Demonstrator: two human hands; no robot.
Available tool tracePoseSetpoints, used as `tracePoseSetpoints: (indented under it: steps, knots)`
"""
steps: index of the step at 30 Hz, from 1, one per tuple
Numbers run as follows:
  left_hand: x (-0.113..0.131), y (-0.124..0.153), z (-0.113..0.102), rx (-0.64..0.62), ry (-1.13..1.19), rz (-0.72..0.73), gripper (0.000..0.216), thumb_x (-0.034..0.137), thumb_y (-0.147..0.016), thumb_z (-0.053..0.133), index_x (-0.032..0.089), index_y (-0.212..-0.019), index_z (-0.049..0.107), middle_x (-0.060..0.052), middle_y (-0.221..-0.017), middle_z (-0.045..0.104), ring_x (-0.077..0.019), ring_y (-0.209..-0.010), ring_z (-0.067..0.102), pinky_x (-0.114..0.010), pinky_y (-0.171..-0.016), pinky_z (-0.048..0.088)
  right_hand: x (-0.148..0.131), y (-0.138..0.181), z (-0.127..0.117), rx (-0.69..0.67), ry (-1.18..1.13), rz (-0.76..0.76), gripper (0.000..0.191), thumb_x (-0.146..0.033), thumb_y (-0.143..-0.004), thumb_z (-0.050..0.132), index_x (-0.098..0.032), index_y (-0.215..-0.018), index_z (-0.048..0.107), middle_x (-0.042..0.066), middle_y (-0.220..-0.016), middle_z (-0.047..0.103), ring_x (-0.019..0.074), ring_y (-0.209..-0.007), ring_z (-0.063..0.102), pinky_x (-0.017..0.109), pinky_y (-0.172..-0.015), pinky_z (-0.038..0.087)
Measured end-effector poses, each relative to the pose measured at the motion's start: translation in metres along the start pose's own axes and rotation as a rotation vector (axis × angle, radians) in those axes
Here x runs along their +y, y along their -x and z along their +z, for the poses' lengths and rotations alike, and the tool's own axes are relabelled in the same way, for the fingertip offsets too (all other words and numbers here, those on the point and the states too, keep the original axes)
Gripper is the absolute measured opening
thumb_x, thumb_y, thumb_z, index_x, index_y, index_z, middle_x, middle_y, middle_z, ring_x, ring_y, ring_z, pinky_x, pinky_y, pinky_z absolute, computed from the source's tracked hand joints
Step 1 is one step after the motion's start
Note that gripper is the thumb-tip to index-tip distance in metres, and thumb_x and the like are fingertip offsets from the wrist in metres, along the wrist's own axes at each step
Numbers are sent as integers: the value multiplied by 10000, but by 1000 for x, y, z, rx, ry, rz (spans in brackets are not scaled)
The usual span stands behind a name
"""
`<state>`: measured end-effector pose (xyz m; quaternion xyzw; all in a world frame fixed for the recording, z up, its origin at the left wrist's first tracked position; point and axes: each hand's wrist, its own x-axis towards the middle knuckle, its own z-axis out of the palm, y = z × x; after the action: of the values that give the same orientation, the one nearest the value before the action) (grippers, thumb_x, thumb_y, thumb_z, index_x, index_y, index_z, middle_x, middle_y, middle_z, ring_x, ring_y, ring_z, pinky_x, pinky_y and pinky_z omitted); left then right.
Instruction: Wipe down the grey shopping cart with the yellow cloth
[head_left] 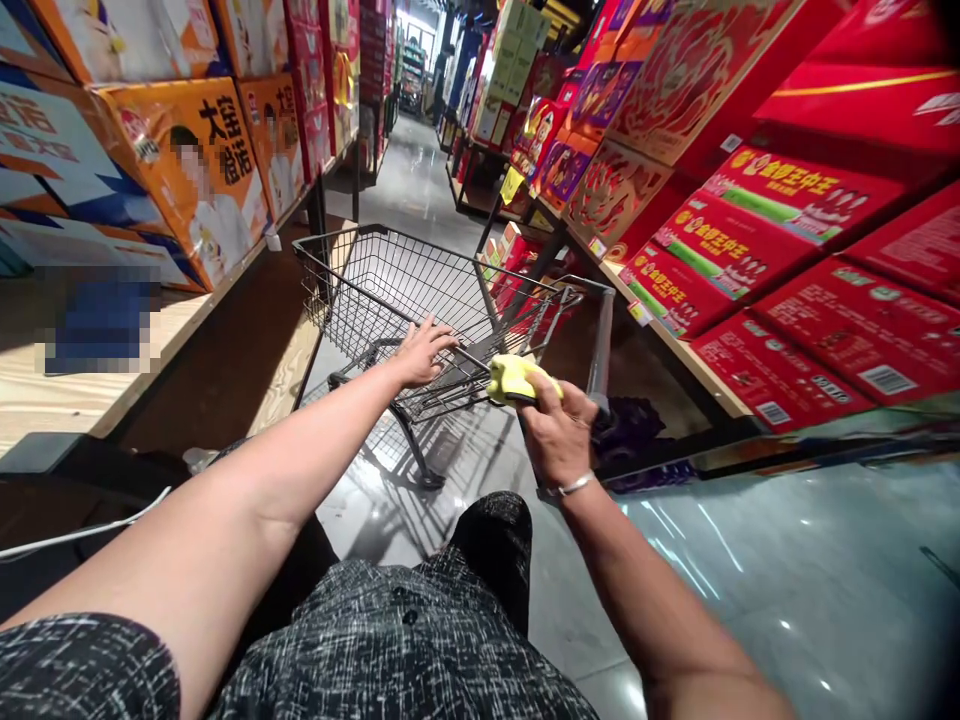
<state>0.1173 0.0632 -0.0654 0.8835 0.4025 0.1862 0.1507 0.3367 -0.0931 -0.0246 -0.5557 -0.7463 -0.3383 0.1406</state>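
Because the left hand point(421, 352) lay open on the cart point(390, 285) and the right hand point(555, 430) clenched its grip on a yellow cloth point(514, 378), the cart could roll away.

"大窑" on the orange carton point(202, 170); "王中王" on the red cartons point(795, 195)

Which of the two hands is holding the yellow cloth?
The right hand, the one with a bracelet on its wrist, grips the yellow cloth. The left hand holds nothing and rests open on the cart.
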Motion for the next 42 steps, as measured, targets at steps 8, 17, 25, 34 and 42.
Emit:
tracePoseSetpoints:
  steps: [8, 17, 25, 34, 42]
  knots:
    - [7, 2, -28, -51, -25, -181, 438, 240, -854, 536, 234, -1290, 568, -49, -1555, 408, -368, -1533, 66, -667, -1201, 17, 47, 42, -98, -21, 52, 147, 172, -193, -870, 623, -293, -814, 751, 6, -1282, 643, 277, -1104, 462, 415, -837, 342]
    - [91, 19, -39, 19, 315, 45, 514, 521, -968, 362, 203, -1334, 532, -105, -1373, 580, -243, -1274, 544, -385, -1094, 420, 76, -29, -43, -251, -533, -28, 484, -90, -852, 450, -287, -1215, 701, 47, -1346, 563, 218, -1158, 509, 381, -982, 450]
    - [69, 30, -53, 54, 291, -64, 475, 577, -980, 227, 234, -977, 557, -56, -1018, 653, -252, -995, 629, -378, -887, 486, 113, -83, 0, -523, -221, 253, 595, -113, -778, 488, -313, -1318, 639, 55, -1340, 544, 255, -1058, 494, 339, -871, 420]
    - [53, 74, -71, 153, 406, -325, 491, 719, -788, 506, 230, -832, 517, -25, -862, 664, -267, -860, 622, -378, -786, 483, 49, -101, -49, -531, -436, -245, 567, -17, -752, 528, -301, -1212, 698, 50, -1120, 605, 185, -935, 496, 283, -828, 406]
    - [38, 102, -74, 254, 432, -340, 390, 571, -797, 474, 215, -938, 550, -42, -920, 676, -270, -894, 621, -419, -841, 492, -25, -198, -21, -745, -292, -427, 417, -144, -856, 588, -292, -1228, 705, 47, -1155, 652, 169, -907, 565, 261, -788, 417]
